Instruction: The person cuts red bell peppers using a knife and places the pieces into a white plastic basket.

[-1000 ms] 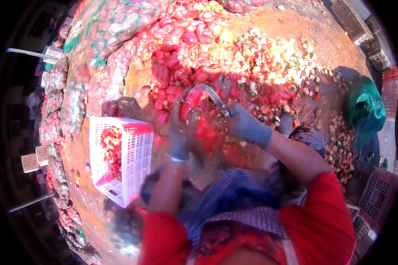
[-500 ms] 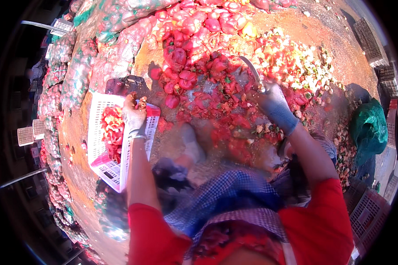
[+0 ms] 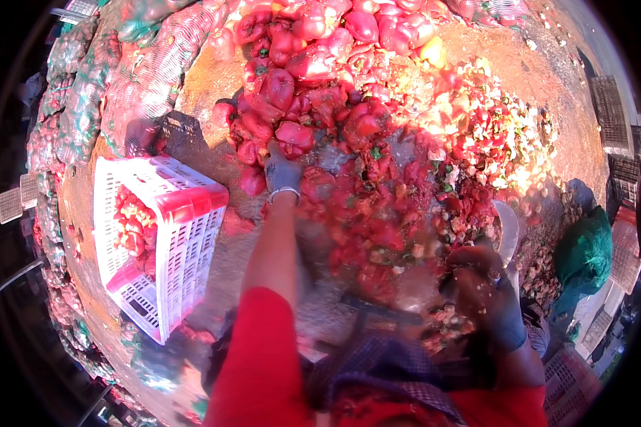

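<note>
My left hand [image 3: 283, 173], in a grey glove, reaches into the near edge of a heap of red bell peppers [image 3: 319, 60]. Its fingers close against the near side of one red bell pepper [image 3: 294, 135], which partly hides them. My right hand [image 3: 481, 281], gloved too and in shadow, grips a curved knife [image 3: 507, 231] whose blade points up and away from me. Beneath and between my hands lie wet, crushed red pepper pieces [image 3: 367, 220]. On the left a white and pink plastic crate [image 3: 192, 249], tilted in view, holds red pepper pieces [image 3: 135, 231].
Mesh sacks of peppers [image 3: 146, 89] line the left side. Pepper cores and scraps [image 3: 509, 121] are heaped at the right. A green mesh bag [image 3: 584, 249] and stacked crates [image 3: 612, 117] stand farther right. A yellow pepper [image 3: 432, 52] lies in the heap.
My left hand has left the crate and moved right and forward to the whole peppers. My right hand, with the knife, has drawn back toward me and to the right. The view has shifted.
</note>
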A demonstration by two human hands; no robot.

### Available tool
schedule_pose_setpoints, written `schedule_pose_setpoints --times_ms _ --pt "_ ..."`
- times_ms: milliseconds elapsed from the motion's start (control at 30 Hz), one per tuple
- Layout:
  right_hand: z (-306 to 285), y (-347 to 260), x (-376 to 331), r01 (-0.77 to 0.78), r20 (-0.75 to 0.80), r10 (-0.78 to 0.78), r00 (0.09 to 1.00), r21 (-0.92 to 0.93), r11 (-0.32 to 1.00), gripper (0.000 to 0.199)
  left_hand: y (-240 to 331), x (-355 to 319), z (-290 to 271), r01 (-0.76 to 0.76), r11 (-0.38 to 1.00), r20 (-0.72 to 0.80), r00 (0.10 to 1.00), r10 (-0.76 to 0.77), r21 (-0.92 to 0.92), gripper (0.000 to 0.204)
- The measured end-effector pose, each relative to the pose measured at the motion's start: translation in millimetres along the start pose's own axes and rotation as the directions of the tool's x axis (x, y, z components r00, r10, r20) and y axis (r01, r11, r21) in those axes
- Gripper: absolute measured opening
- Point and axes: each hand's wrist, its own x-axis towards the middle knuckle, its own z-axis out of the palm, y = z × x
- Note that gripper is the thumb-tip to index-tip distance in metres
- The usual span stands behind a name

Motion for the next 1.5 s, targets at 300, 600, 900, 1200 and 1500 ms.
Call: schedule_pose_setpoints --times_ms 300,600,900,1200,1500 --pt "-4 -25 -3 -0.26 0.084 0.247 0.965 0.406 0.876 0.017 9 -28 64 -0.278 0.959 -0.14 0.953 0.269 -0.049 0.076" --pt "-5 -15 -11 -0.046 -0.06 0.052 0.997 0.102 0.994 0.016 7 -12 69 -0.213 0.977 -0.087 0.974 0.211 -0.014 0.091" --pt "-12 29 -6 0.421 0.016 -0.427 0.904 -0.209 0.883 0.019 86 -133 -18 0.476 0.104 0.477 0.879 -0.019 -0.873 0.061" --pt "-11 10 -27 0.607 0.247 -0.608 0.754 -0.616 0.502 0.036 192 -207 -171 -0.4 0.756 0.191 0.808 0.558 -0.517 0.081" --pt "-19 23 -40 0.616 0.333 -0.529 0.781 -0.55 0.563 0.038 196 -239 -185 -0.482 0.814 0.271 0.777 0.568 -0.325 0.09"
